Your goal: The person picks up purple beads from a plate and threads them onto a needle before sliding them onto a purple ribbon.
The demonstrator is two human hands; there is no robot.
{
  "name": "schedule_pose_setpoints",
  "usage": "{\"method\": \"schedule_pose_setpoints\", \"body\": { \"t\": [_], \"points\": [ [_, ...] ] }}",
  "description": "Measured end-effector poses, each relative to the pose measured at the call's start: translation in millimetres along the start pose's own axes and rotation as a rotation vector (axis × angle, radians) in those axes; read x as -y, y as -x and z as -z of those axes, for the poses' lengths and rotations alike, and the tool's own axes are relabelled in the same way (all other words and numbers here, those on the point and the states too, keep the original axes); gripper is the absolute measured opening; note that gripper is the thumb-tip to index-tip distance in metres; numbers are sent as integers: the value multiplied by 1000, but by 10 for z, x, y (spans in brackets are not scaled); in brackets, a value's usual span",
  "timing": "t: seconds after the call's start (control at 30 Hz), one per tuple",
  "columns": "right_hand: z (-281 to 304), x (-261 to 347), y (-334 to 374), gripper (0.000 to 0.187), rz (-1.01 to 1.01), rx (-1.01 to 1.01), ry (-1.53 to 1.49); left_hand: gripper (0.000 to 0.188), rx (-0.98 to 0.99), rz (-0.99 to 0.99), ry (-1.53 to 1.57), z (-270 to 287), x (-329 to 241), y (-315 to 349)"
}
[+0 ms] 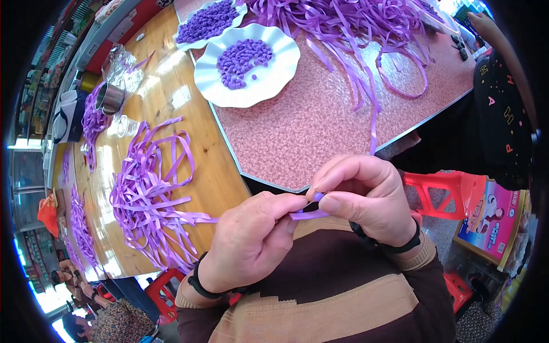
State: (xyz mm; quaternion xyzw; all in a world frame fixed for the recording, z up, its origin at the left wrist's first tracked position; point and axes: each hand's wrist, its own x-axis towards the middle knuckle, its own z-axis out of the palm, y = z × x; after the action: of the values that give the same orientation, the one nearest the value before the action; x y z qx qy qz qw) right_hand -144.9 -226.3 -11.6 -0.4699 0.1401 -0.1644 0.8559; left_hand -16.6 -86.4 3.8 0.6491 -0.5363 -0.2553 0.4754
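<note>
My left hand (249, 240) and my right hand (366, 197) meet in front of my chest, both pinching a short purple paper strip (309, 214) between thumbs and fingertips. The strip is folded small, and most of it is hidden by my fingers. Just beyond my hands is the edge of a pink speckled table (309, 126). A white scalloped plate (217, 80) on it holds a heap of small folded purple pieces (243, 60). A second white plate (189, 43) behind it is full of the same pieces.
Loose purple strips (343, 28) are spread over the far table. Another pile of strips (151, 191) lies on the wooden table to my left, near a metal cup (110, 98). A red plastic stool (443, 191) stands at right. Another person's arm (503, 51) reaches in at the upper right.
</note>
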Motion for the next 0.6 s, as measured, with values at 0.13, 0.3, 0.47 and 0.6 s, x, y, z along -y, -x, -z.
{"method": "schedule_pose_setpoints", "body": {
  "t": [0.13, 0.3, 0.47, 0.6],
  "points": [
    [-9, -17, -10, 16, -69, 23, 64, 20, -153, 129, 186, -78, 8, 52],
    [10, -81, 5, 20, -132, 35, -36, 23, 31, -138, -21, 40, 61, -85],
    [21, 30, 20, 23, -44, 79, 282, 25, -70, 114, 190, 26, 121, 30],
    [72, -68, 28, 16, 122, 116, 493, 25, -50, 206, 301, 21, 81, 6]
  ]
}}
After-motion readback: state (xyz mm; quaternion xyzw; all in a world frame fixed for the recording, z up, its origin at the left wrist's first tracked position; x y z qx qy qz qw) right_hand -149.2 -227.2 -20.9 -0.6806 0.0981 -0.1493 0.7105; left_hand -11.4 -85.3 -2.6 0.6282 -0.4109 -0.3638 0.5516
